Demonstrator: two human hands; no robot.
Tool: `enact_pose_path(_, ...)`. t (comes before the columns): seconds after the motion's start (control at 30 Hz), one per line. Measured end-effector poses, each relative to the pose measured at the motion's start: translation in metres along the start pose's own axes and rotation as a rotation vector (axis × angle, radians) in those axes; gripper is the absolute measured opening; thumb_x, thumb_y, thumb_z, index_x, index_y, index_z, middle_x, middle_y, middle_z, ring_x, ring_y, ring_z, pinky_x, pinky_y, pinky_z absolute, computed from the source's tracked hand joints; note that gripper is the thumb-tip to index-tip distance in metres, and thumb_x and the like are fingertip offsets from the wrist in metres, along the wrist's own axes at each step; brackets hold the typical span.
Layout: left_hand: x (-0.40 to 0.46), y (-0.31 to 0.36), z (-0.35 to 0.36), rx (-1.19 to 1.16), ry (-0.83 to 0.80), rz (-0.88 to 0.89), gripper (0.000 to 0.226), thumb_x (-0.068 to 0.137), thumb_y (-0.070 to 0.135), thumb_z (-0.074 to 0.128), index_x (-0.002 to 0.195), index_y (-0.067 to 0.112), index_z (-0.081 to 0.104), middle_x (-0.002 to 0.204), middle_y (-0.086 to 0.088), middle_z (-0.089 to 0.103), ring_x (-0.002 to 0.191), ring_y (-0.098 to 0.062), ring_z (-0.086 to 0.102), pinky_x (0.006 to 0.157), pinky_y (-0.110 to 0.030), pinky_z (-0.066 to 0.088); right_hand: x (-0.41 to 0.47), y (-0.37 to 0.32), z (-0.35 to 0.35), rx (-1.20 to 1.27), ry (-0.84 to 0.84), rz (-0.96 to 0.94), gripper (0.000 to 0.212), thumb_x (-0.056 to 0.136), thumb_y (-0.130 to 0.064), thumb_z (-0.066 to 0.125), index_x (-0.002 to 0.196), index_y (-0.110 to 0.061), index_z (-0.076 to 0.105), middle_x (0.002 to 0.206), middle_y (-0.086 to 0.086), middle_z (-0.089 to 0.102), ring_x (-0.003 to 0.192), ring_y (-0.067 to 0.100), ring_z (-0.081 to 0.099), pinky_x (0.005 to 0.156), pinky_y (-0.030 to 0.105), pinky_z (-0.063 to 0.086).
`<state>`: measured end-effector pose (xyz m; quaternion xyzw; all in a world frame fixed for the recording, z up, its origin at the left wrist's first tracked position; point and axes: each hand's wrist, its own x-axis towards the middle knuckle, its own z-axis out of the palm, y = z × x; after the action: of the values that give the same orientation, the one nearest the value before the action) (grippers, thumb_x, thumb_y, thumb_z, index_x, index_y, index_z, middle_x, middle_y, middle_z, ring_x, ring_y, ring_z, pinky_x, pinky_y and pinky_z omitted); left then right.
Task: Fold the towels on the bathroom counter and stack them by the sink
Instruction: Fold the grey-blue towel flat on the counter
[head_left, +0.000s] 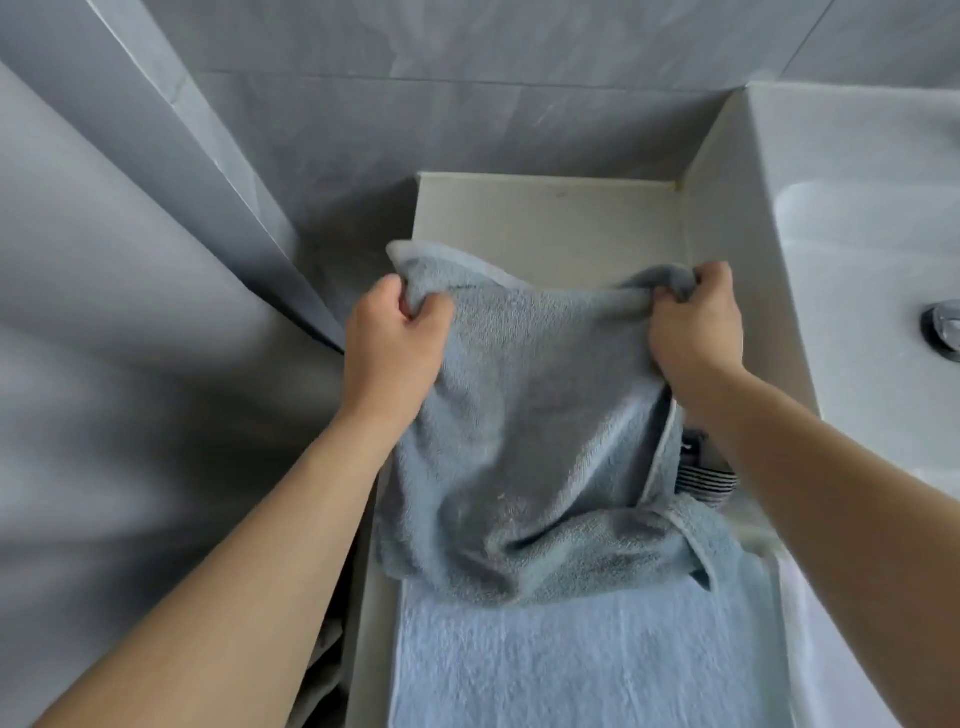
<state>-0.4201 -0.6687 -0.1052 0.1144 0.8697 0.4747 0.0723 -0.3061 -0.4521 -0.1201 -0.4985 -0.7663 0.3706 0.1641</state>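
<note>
Grey-blue towel (524, 447), being held up over the tabletop (545, 223) by its far edge, one corner in each grip. Left hand (395, 343) pinching the far left corner, fingers curled round a bunch of cloth; right hand (696, 322) doing the same at the far right corner, just beside the sink (857, 260) wall. Hanging slack between the two grips, sagging in the middle, with the near end crumpling down onto a paler blue towel (582, 660) lying flat at the near end of the tabletop.

Judging by the loose drape and the creased lower edge, not yet folded: looking like the opening of a fold, edge being lifted and stretched before being brought over. A seam or hem (662, 457) showing down the right side, possibly a first doubling, though hard to tell.

Sitting flat and smooth, the paler towel, possibly already folded, possibly only laid out; cannot tell from this view. Peeking out under the right forearm, a striped cloth (706, 480), mostly hidden, so unclear whether another towel waiting its turn.

No stack appearing by the sink as yet. Remaining, by this reckoning: finishing the fold on the held towel, dealing with whatever else is lying underneath, then piling everything next to the basin. Early to middle of the job, most likely.
</note>
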Motion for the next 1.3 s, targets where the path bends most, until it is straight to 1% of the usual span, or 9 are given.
enact_pose_path(0.17, 0.102, 0.016, 0.061, -0.018, 0.091, -0.056, 0.025, 0.096, 0.037, 0.048, 0.089, 0.016, 0.035, 0.069, 0.008, 0.044, 0.062, -0.016, 0.046, 0.061, -0.033, 0.028, 0.081, -0.022, 0.034, 0.047, 0.119, -0.037, 0.010, 0.095, -0.022, 0.040, 0.103, -0.020, 0.034, 0.087, -0.001, 0.050, 0.080, 0.027, 0.049, 0.069, 0.033, 0.033)
enact_pose_path(0.27, 0.119, -0.023, 0.086, 0.358, 0.058, 0.013, 0.021, 0.100, 0.038, 0.036, 0.106, 0.018, 0.040, 0.094, -0.005, 0.059, 0.083, -0.034, 0.053, 0.067, -0.038, 0.033, 0.105, 0.006, 0.060, -0.198, 0.060, -0.053, 0.022, 0.099, -0.024, 0.040, 0.119, -0.015, 0.040, 0.103, 0.012, 0.059, 0.094, 0.036, 0.056, 0.072, 0.037, 0.038)
enact_pose_path(0.37, 0.114, -0.065, 0.101, 0.690, 0.115, 0.177, 0.033, 0.100, 0.032, 0.042, 0.128, 0.016, 0.048, 0.115, -0.019, 0.055, 0.098, -0.043, 0.056, 0.066, -0.045, 0.039, 0.122, 0.035, 0.083, -0.486, 0.191, -0.185, 0.028, 0.100, -0.026, 0.041, 0.120, -0.006, 0.047, 0.111, 0.022, 0.062, 0.099, 0.041, 0.060, 0.070, 0.041, 0.041)
enact_pose_path(0.67, 0.139, -0.064, 0.109, 0.862, 0.073, 0.106, 0.058, 0.098, 0.048, 0.037, 0.150, 0.024, 0.034, 0.125, -0.013, 0.042, 0.109, -0.035, 0.039, 0.094, -0.048, 0.033, 0.146, 0.030, 0.089, -0.580, 0.288, -0.185, 0.031, 0.103, -0.026, 0.031, 0.119, -0.008, 0.051, 0.111, 0.020, 0.060, 0.096, 0.041, 0.060, 0.068, 0.041, 0.042)
enact_pose_path(0.93, 0.145, -0.061, 0.111, 0.766, -0.064, 0.032, 0.065, 0.098, 0.056, 0.023, 0.156, 0.028, 0.011, 0.133, -0.016, 0.043, 0.115, -0.039, 0.048, 0.089, -0.049, 0.043, 0.147, 0.026, 0.086, -0.502, 0.268, -0.113, 0.046, 0.096, -0.013, 0.040, 0.141, -0.014, 0.038, 0.130, 0.016, 0.045, 0.097, 0.042, 0.058, 0.064, 0.039, 0.033)
enact_pose_path(1.03, 0.144, -0.059, 0.109, 0.757, -0.071, 0.016, 0.065, 0.098, 0.056, 0.023, 0.156, 0.030, 0.011, 0.133, -0.016, 0.043, 0.114, -0.040, 0.049, 0.089, -0.049, 0.043, 0.136, 0.019, 0.083, -0.421, 0.293, -0.150, 0.058, 0.086, -0.010, 0.046, 0.143, -0.010, 0.037, 0.136, 0.018, 0.042, 0.108, 0.041, 0.051, 0.082, 0.045, 0.042)
enact_pose_path(1.1, 0.144, -0.058, 0.109, 0.760, -0.074, 0.024, 0.064, 0.098, 0.055, 0.025, 0.156, 0.031, 0.013, 0.134, -0.016, 0.043, 0.116, -0.040, 0.048, 0.092, -0.050, 0.042, 0.122, 0.011, 0.085, -0.541, 0.313, -0.327, 0.057, 0.081, -0.015, 0.049, 0.137, -0.005, 0.046, 0.141, 0.020, 0.041, 0.121, 0.041, 0.044, 0.101, 0.047, 0.033)
enact_pose_path(1.17, 0.144, -0.057, 0.109, 0.755, -0.078, 0.025, 0.063, 0.098, 0.056, 0.026, 0.155, 0.033, 0.014, 0.133, -0.016, 0.043, 0.116, -0.040, 0.048, 0.093, -0.050, 0.042, 0.116, 0.003, 0.092, -0.637, 0.177, -0.462, 0.056, 0.088, -0.028, 0.047, 0.139, -0.007, 0.045, 0.148, 0.018, 0.035, 0.133, 0.038, 0.034, 0.111, 0.050, 0.019)
enact_pose_path(1.3, 0.142, -0.059, 0.109, 0.743, -0.087, 0.041, 0.061, 0.097, 0.058, 0.024, 0.154, 0.038, 0.014, 0.128, -0.015, 0.044, 0.112, -0.039, 0.051, 0.090, -0.048, 0.044, 0.129, 0.020, 0.099, -0.750, -0.182, -0.442, 0.062, 0.099, -0.053, 0.021, 0.155, -0.028, 0.011, 0.163, 0.006, 0.010, 0.149, 0.029, 0.006, 0.120, 0.050, 0.000)
